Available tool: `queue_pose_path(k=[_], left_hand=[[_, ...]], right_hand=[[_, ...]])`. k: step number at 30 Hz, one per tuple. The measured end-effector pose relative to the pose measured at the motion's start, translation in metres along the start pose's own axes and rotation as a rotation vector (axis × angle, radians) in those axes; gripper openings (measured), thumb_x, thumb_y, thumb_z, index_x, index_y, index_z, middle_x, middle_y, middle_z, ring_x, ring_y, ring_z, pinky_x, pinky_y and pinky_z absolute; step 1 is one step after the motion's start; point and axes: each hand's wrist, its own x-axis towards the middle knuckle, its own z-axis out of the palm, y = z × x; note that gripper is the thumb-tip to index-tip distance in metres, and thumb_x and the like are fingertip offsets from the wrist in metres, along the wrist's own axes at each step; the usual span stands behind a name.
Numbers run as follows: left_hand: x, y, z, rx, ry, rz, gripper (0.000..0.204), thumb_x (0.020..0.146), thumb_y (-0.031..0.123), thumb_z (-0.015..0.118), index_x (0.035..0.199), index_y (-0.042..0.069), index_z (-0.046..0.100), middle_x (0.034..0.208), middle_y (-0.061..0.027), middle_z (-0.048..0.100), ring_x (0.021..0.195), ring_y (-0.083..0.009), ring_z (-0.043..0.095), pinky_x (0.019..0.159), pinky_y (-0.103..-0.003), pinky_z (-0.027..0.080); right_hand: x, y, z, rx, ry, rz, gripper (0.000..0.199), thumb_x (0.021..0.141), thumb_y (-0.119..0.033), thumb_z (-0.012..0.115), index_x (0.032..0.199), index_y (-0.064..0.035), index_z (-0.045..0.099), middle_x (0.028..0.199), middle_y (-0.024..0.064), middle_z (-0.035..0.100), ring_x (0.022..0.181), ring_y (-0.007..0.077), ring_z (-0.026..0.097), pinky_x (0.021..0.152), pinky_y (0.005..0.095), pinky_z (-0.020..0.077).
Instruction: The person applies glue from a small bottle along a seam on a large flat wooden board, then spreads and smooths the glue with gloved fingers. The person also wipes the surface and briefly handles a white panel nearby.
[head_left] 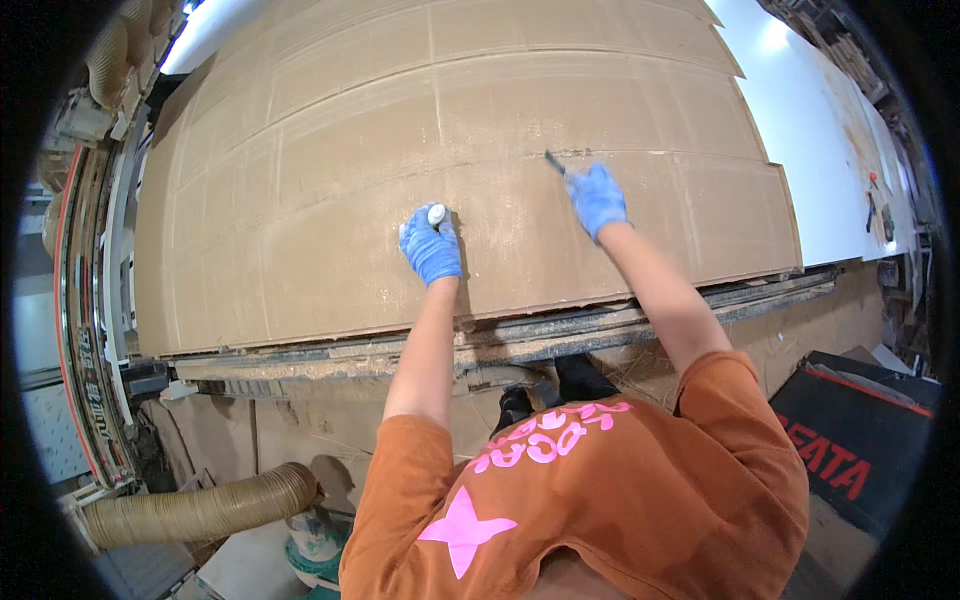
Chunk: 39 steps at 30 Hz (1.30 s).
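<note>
My left hand [432,250], in a blue glove, is closed round a small white bottle [436,214] whose rounded top shows above the fingers. It is over the near middle of a large brown cardboard sheet [320,250]. Farther off and to the right, my right hand [599,202], gloved in blue as well, is closed on a thin dark hand tool [553,161]. The tool's tip points up and left, close to a rough, torn-looking seam [575,153] in the cardboard. Its exact kind is too small to tell.
White panels [810,120] lie to the right, with a small red-tipped tool [873,182] on them. A rough wooden edge [540,345] runs beneath the cardboard. At lower left is a ribbed tan hose [200,508]. A black box [850,430] stands at lower right.
</note>
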Motion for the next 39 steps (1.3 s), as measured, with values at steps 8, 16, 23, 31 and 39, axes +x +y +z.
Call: queue_pose_path(k=[8,16,23,31,39], left_hand=[[0.001,0.003,0.003,0.017,0.0,0.011,0.02,0.081,0.021,0.068,0.098,0.011,0.065,0.095,-0.0118,0.068,0.09,-0.0324,0.062,0.096,-0.042,0.04],[-0.007,-0.003,0.006,0.042,-0.014,0.018,0.022,0.081,0.024,0.069,0.098,0.01,0.064,0.095,-0.0118,0.068,0.09,-0.0305,0.062,0.094,-0.042,0.041],[-0.001,0.003,-0.001,0.029,0.005,-0.003,0.018,0.081,0.021,0.069,0.095,0.011,0.065,0.091,-0.0109,0.068,0.088,-0.0318,0.062,0.092,-0.041,0.042],[0.001,0.004,0.005,0.04,-0.023,0.029,0.02,0.081,0.021,0.068,0.099,0.011,0.064,0.093,-0.0113,0.068,0.088,-0.032,0.062,0.093,-0.042,0.041],[-0.003,-0.008,0.002,0.059,-0.029,-0.004,0.022,0.081,0.02,0.068,0.101,0.011,0.064,0.094,-0.0107,0.068,0.092,-0.0313,0.062,0.095,-0.042,0.04]], right_hand=[[0.034,0.015,-0.023,0.014,-0.026,0.118,0.028,0.091,-0.026,0.055,0.117,-0.0202,0.062,0.116,0.0207,0.052,0.103,0.0369,0.059,0.085,0.0477,0.0507],[0.038,0.041,-0.022,-0.085,0.027,0.18,0.025,0.09,-0.025,0.056,0.113,-0.0171,0.061,0.1,0.0198,0.06,0.094,0.0361,0.062,0.082,0.0447,0.0517],[0.005,0.056,-0.022,-0.02,-0.01,0.083,0.027,0.089,-0.028,0.058,0.114,-0.0219,0.065,0.099,0.0183,0.057,0.089,0.0359,0.06,0.08,0.0455,0.0496],[0.028,0.06,-0.011,-0.065,0.076,0.157,0.029,0.087,-0.03,0.061,0.115,-0.0241,0.063,0.095,0.018,0.057,0.093,0.035,0.059,0.079,0.0453,0.0497],[0.001,0.051,-0.051,-0.053,-0.039,0.209,0.029,0.091,-0.027,0.053,0.118,-0.0206,0.063,0.102,0.0217,0.061,0.101,0.0362,0.06,0.084,0.0464,0.0508]])
